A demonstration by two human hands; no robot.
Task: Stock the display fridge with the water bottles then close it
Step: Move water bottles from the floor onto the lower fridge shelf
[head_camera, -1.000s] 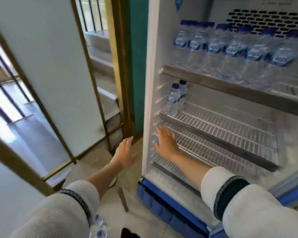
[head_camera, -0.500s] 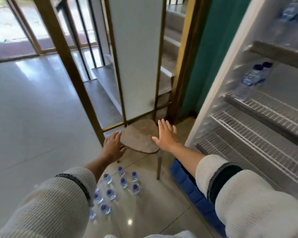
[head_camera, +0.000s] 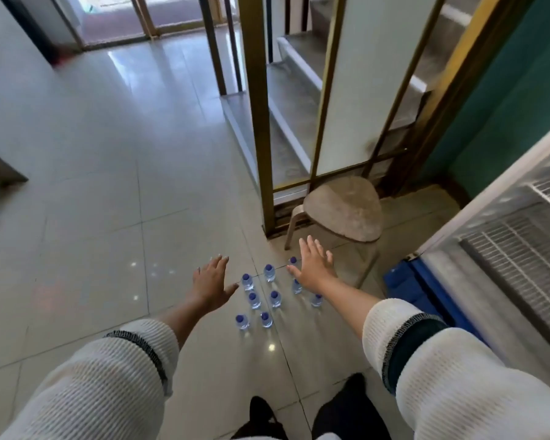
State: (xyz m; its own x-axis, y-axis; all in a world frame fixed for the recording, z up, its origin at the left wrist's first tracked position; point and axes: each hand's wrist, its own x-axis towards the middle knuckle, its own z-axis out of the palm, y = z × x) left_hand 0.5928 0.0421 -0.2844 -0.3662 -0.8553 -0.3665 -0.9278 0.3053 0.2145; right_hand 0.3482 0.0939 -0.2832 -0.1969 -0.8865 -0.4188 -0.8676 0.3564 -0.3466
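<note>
Several small water bottles (head_camera: 275, 298) with blue caps stand upright in a loose cluster on the tiled floor in front of me. My left hand (head_camera: 211, 284) hovers above the cluster's left side, fingers spread and holding nothing. Over the right side of the cluster my right hand (head_camera: 315, 265) is stretched out flat, also empty. The open display fridge (head_camera: 502, 249) fills the right edge of the view; only its white frame, lower wire shelves and blue base show.
A small stool (head_camera: 346, 211) with a beige padded seat stands just beyond the bottles, next to a gold-framed partition (head_camera: 261, 122) and a staircase. The fridge's blue base (head_camera: 404, 281) juts out at floor level on the right. My dark shoes (head_camera: 261, 414) show at the bottom.
My view has swung left and down, away from the fridge shelves to the bottles on the floor. Both hands have dropped from fridge height to just above the bottle cluster.
</note>
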